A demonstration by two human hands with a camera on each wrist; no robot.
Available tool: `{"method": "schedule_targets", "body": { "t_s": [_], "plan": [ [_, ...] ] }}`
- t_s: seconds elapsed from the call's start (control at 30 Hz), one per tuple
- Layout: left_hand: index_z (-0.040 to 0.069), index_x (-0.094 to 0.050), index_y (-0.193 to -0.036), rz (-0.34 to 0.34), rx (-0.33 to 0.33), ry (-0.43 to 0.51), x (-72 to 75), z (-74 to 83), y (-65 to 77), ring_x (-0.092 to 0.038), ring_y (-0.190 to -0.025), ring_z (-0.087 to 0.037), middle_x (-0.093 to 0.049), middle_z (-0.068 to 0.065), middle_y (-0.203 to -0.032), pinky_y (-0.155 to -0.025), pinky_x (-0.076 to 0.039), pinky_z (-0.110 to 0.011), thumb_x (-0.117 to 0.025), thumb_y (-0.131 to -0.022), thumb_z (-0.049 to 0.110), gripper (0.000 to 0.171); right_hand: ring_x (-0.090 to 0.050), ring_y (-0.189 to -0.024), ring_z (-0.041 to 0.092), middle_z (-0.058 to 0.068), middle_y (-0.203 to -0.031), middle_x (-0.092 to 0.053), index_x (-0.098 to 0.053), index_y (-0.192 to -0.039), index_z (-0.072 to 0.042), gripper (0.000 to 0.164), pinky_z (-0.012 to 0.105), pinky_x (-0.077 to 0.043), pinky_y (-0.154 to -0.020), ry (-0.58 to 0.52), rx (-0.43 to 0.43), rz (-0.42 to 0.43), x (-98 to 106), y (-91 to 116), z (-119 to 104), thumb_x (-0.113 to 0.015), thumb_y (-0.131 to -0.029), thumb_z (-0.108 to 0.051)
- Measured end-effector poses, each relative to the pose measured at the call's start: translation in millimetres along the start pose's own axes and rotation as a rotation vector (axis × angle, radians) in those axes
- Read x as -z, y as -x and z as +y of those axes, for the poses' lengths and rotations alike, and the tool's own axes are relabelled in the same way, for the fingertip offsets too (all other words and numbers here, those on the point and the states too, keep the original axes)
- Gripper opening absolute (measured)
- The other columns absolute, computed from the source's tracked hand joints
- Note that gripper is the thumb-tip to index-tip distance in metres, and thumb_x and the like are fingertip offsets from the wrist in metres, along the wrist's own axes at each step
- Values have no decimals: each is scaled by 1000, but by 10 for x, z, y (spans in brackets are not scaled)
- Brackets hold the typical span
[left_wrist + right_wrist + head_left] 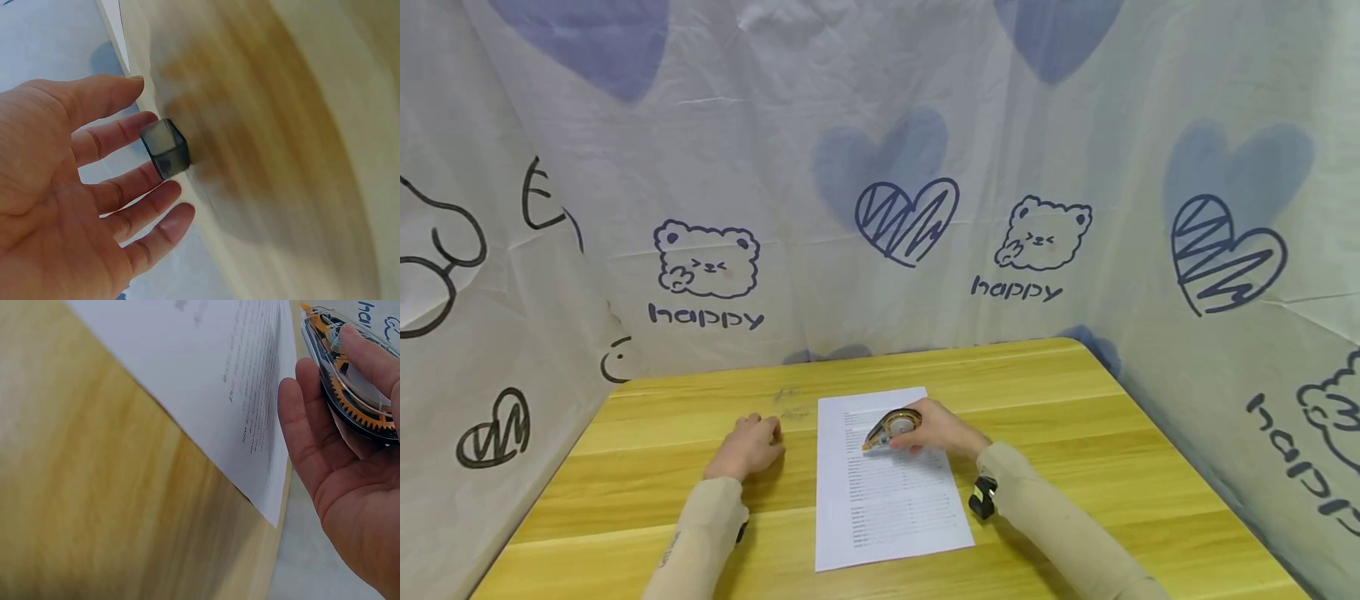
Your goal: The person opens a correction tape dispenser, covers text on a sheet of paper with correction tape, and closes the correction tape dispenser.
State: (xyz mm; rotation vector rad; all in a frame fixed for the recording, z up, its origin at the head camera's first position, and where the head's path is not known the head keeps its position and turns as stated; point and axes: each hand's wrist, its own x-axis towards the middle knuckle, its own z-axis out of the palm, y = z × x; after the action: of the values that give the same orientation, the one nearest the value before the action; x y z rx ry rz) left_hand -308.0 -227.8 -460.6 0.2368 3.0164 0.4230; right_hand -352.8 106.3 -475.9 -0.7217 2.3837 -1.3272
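My right hand (942,428) holds a correction tape dispenser (901,423) between thumb and fingers. Its clear case shows orange and black gears in the right wrist view, and the orange tip points down and left, close over a printed sheet of paper (837,533). Lines of small text run down that sheet. To its left, my left hand (751,445) rests on the table with loosely bent fingers. In the left wrist view a small dark see-through cap-like piece (165,149) sits at the index and middle fingertips, with the thumb apart from it.
The yellow wood-grain table (1045,400) has a rounded far right corner. Pale cloth sheets (805,283) with hearts, bears and lettering hang behind it and on both sides. A small black device (982,498) is strapped at the right sleeve's cuff.
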Motion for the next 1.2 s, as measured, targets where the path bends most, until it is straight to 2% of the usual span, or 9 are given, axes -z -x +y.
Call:
{"method": "schedule_targets", "body": {
  "t_s": [0.17,0.3,0.37,0.53,0.8,0.97,1.2],
  "plan": [
    [6,-64,-114,28,-17,-30,-21,95,-18,-52,-113,-43,-57,-23,-120,-93,-44,-64,-64,-94,21,25,-69,-73,23,4,-88,-72,-72,-106,-8,28,35,-60,-62,2,5,1,-7,-2,2,-81,-81,-18],
    [5,-63,-118,33,-50,-55,-39,210,-24,-55,-113,-43,-60,-21,-119,-95,-44,-63,-66,-93,23,30,-70,-72,23,4,-87,-72,-72,-105,-8,29,35,-60,-62,-5,4,1,-6,-1,5,-82,-81,-19],
    [4,-62,-124,25,-61,-56,-62,272,-25,-55,-117,-43,-60,-21,-124,-98,-43,-62,-66,-93,26,37,-70,-72,22,4,-87,-72,-72,-104,-8,29,35,-60,-63,-7,2,3,-8,0,2,-82,-80,-20],
    [5,-55,-138,-29,-60,4,-134,420,-45,-50,-129,-40,-54,-21,-139,-108,-39,-57,-69,-91,38,59,-70,-72,22,5,-86,-72,-72,-103,-7,29,35,-61,-63,-12,3,1,-12,-3,2,-83,-80,-20],
    [11,-43,-148,-136,-100,89,-192,602,-31,-44,-135,-38,-42,-22,-150,-111,-38,-56,-76,-80,53,86,-69,-71,16,2,-84,-72,-72,-99,-8,27,34,-60,-64,12,5,12,-20,3,14,-83,-79,-23],
    [14,-42,-149,-174,-118,76,-211,699,-10,-36,-142,-39,-33,-22,-156,-114,-34,-56,-79,-73,58,96,-67,-71,13,1,-83,-72,-72,-97,-9,26,32,-59,-64,33,5,20,-33,6,33,-83,-80,-24],
    [19,-40,-151,-232,-98,60,-245,796,11,-24,-149,-35,-22,-13,-162,-117,-28,-58,-81,-67,62,104,-67,-73,13,1,-84,-72,-72,-98,-10,25,31,-58,-65,40,5,22,-42,8,39,-82,-81,-24]
  ]
}}
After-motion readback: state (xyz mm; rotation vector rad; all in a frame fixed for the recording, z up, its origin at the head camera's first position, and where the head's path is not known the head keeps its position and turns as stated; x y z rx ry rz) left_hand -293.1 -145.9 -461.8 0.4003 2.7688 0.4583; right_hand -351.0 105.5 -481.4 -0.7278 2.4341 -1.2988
